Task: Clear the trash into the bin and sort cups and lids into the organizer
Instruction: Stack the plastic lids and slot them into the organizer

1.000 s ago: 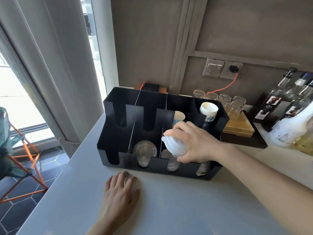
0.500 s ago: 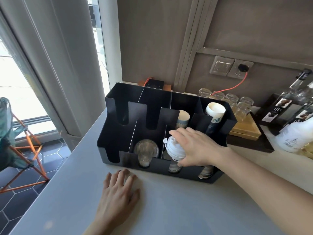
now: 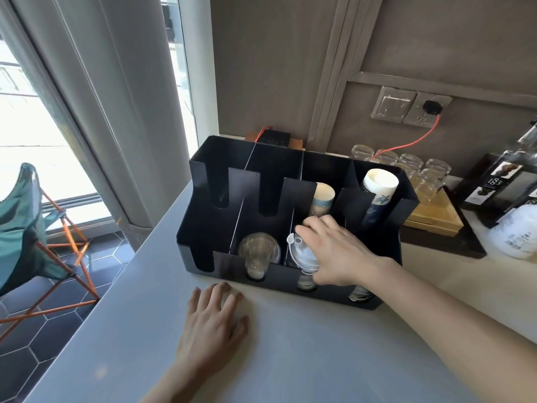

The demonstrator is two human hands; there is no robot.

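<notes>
**Entry: white lids going into the organizer, third front slot from the left**

Item: stack of white lids (image 3: 300, 254), standing on edge, flat faces toward the tabletop's front and back edges, long axis of the stack running front to back. It is sitting low in the black organizer (image 3: 203, 234), in the front compartment just right of the clear cups (image 3: 258, 251).

Right hand (image 3: 340, 257): lying over the stack from the right, fingers (image 3: 312, 225) curled over the lids' top edge and gripping them; the lids are lying left of and under the palm. This hand is the nearer one.

Left hand (image 3: 213, 324): resting flat on the tabletop (image 3: 319, 359) near the organizer's front wall, fingers spread, holding nothing.

Behind, two paper cup stacks (image 3: 321, 199) are standing in the rear slots.

Change: against the earlier frames, the lids are sitting lower, dropping from above the front wall down into the slot; the left hand is staying put.
</notes>
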